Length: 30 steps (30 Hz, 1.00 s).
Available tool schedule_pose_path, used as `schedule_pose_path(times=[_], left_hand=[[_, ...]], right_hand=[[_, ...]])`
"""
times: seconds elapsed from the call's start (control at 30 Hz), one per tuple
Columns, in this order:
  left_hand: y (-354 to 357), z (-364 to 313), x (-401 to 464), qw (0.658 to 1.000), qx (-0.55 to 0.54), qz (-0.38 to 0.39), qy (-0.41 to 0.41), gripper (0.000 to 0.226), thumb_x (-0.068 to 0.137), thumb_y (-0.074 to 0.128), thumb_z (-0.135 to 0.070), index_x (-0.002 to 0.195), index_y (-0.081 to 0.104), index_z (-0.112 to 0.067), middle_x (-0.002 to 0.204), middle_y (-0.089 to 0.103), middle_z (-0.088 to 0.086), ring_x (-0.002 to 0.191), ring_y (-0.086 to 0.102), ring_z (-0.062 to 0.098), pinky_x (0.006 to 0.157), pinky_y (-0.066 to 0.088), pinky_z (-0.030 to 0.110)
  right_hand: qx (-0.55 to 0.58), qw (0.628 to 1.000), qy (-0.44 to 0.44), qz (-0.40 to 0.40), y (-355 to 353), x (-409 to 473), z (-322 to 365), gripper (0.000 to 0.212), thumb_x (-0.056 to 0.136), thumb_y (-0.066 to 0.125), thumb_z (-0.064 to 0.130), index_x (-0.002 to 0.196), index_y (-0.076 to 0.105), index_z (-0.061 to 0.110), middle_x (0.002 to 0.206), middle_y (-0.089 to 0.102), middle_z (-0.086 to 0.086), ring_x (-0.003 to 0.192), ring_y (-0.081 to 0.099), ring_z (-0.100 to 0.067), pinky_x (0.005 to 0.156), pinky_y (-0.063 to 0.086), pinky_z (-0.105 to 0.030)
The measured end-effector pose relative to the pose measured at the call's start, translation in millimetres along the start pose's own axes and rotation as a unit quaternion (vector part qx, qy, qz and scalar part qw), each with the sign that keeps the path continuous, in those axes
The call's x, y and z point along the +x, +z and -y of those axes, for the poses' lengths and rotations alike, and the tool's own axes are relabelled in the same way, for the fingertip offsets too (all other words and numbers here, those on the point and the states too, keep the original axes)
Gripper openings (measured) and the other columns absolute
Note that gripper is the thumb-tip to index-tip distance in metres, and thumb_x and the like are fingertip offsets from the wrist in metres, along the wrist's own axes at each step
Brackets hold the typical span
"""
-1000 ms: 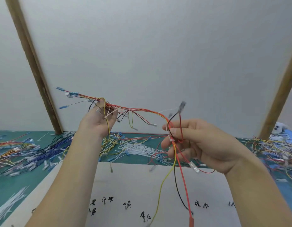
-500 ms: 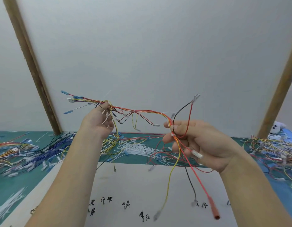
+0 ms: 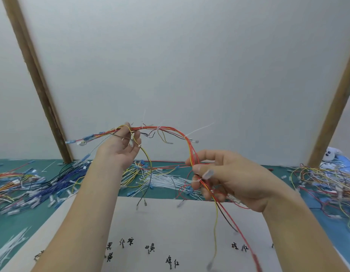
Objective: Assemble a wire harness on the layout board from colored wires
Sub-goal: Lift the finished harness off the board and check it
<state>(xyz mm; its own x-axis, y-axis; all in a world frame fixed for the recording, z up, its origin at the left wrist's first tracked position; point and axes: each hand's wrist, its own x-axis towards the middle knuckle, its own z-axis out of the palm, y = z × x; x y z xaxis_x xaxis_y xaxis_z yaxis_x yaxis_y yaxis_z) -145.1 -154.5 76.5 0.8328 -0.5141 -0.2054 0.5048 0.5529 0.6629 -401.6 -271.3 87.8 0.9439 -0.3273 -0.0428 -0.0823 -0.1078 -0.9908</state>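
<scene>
The wire harness [image 3: 166, 128] is held in the air above the layout board [image 3: 180, 228], clear of it, spanning between both hands. The left hand [image 3: 121, 148] holds the left end, fingers curled round the bundle near the blue terminals [image 3: 85, 138]; its grip is closed on the wires. The right hand [image 3: 225, 177] pinches the right-hand run where red, yellow and black leads drop toward the board; its grip is likewise clamped on the wires. White cable ties [image 3: 159, 127] already bind the trunk at several places, tails untrimmed.

Judgement: the harness is largely bundled, and the step in hand appears to be inspection or straightening of the branches off the board. The next move likely calls for lowering it so each hanging lead meets its handwritten label [image 3: 171, 262], keeping branches untangled.

Loose wires [image 3: 32, 185] and spare ties [image 3: 166, 179] lie on the green table [image 3: 11, 222] behind.
</scene>
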Motion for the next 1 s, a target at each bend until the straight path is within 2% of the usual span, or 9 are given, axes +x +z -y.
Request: schedule_pose_path(times=[0.1, 0.2, 0.4, 0.5, 0.57, 0.67, 0.77, 0.87, 1.0], left_hand=[[0.2, -1.1, -1.5, 0.999, -0.034, -0.005, 0.013, 0.009, 0.095, 0.072, -0.016, 0.087, 0.070, -0.012, 0.079, 0.072, -0.001, 0.076, 0.073, 0.017, 0.073, 0.059, 0.029], [-0.1, -4.3, -2.3, 0.997, -0.077, -0.010, 0.009, 0.008, 0.094, 0.073, -0.015, 0.088, 0.068, -0.012, 0.088, 0.070, -0.001, 0.076, 0.074, 0.017, 0.072, 0.059, 0.029], [-0.4, -6.0, -4.7, 0.993, -0.113, -0.010, -0.017, 0.009, 0.097, 0.068, -0.012, 0.089, 0.064, -0.013, 0.089, 0.068, 0.001, 0.080, 0.073, 0.018, 0.063, 0.057, 0.030], [-1.0, -8.3, -4.4, 0.993, -0.119, -0.011, -0.022, 0.012, 0.099, 0.066, -0.012, 0.087, 0.063, -0.011, 0.088, 0.068, 0.000, 0.090, 0.072, 0.017, 0.060, 0.057, 0.029], [-3.0, -10.8, -3.3, 0.991, -0.131, -0.010, -0.026, 0.011, 0.098, 0.066, -0.012, 0.088, 0.063, -0.011, 0.091, 0.068, 0.000, 0.098, 0.072, 0.016, 0.058, 0.058, 0.029], [-5.4, -14.2, -2.1, 0.990, -0.140, -0.007, -0.022, 0.011, 0.098, 0.067, -0.012, 0.089, 0.062, -0.010, 0.093, 0.069, 0.000, 0.093, 0.073, 0.017, 0.065, 0.059, 0.026], [-4.8, -15.0, -3.1, 0.986, -0.163, -0.001, -0.024, 0.012, 0.097, 0.068, -0.011, 0.086, 0.062, -0.009, 0.083, 0.069, 0.002, 0.077, 0.073, 0.020, 0.074, 0.060, 0.026], [-4.4, -14.2, -4.0, 0.986, -0.166, 0.001, -0.027, 0.012, 0.096, 0.069, -0.011, 0.085, 0.064, -0.009, 0.074, 0.070, 0.002, 0.073, 0.073, 0.020, 0.064, 0.061, 0.027], [-5.6, -13.9, -3.1, 0.989, -0.147, -0.012, -0.024, 0.012, 0.097, 0.068, -0.012, 0.087, 0.063, -0.012, 0.077, 0.069, 0.000, 0.074, 0.074, 0.018, 0.055, 0.059, 0.030]], right_hand=[[-0.012, 1.000, 0.000, -0.006, 1.0, 0.6, -0.9, 0.014, 0.101, 0.060, 0.013, 0.111, 0.070, 0.014, 0.077, 0.072, -0.007, 0.053, 0.059, -0.017, 0.039, 0.040, -0.019], [-0.007, 1.000, -0.006, -0.006, -0.3, -0.1, -0.4, 0.015, 0.102, 0.059, 0.012, 0.111, 0.070, 0.012, 0.079, 0.072, -0.009, 0.056, 0.059, -0.018, 0.043, 0.043, -0.022], [-0.022, 1.000, -0.022, 0.005, -5.6, -4.5, 0.9, 0.018, 0.103, 0.058, 0.014, 0.115, 0.071, 0.012, 0.082, 0.072, -0.008, 0.064, 0.063, -0.019, 0.053, 0.050, -0.026], [-0.038, 0.998, -0.044, 0.003, -8.3, -7.5, 1.9, 0.019, 0.100, 0.062, 0.015, 0.117, 0.070, 0.016, 0.086, 0.072, -0.008, 0.066, 0.064, -0.016, 0.054, 0.048, -0.020], [-0.063, 0.996, -0.059, -0.001, -11.0, -10.0, 2.8, 0.024, 0.097, 0.066, 0.015, 0.120, 0.070, 0.021, 0.089, 0.073, -0.007, 0.073, 0.064, -0.016, 0.063, 0.050, -0.023], [-0.078, 0.994, -0.070, 0.011, -14.7, -13.5, 4.0, 0.036, 0.096, 0.067, 0.004, 0.124, 0.069, 0.027, 0.094, 0.071, -0.006, 0.083, 0.064, -0.018, 0.077, 0.051, -0.035], [-0.081, 0.993, -0.089, -0.015, -14.0, -12.6, 5.2, 0.038, 0.093, 0.069, 0.001, 0.121, 0.072, 0.027, 0.091, 0.067, -0.007, 0.082, 0.064, -0.017, 0.077, 0.050, -0.036], [-0.077, 0.991, -0.094, -0.047, -13.1, -11.3, 5.6, 0.036, 0.089, 0.073, 0.002, 0.117, 0.074, 0.024, 0.084, 0.066, -0.004, 0.078, 0.064, -0.015, 0.075, 0.050, -0.032], [-0.085, 0.990, -0.099, -0.060, -14.2, -10.9, 4.8, 0.041, 0.084, 0.078, -0.001, 0.116, 0.074, 0.023, 0.083, 0.073, 0.002, 0.078, 0.069, -0.011, 0.075, 0.056, -0.019]])
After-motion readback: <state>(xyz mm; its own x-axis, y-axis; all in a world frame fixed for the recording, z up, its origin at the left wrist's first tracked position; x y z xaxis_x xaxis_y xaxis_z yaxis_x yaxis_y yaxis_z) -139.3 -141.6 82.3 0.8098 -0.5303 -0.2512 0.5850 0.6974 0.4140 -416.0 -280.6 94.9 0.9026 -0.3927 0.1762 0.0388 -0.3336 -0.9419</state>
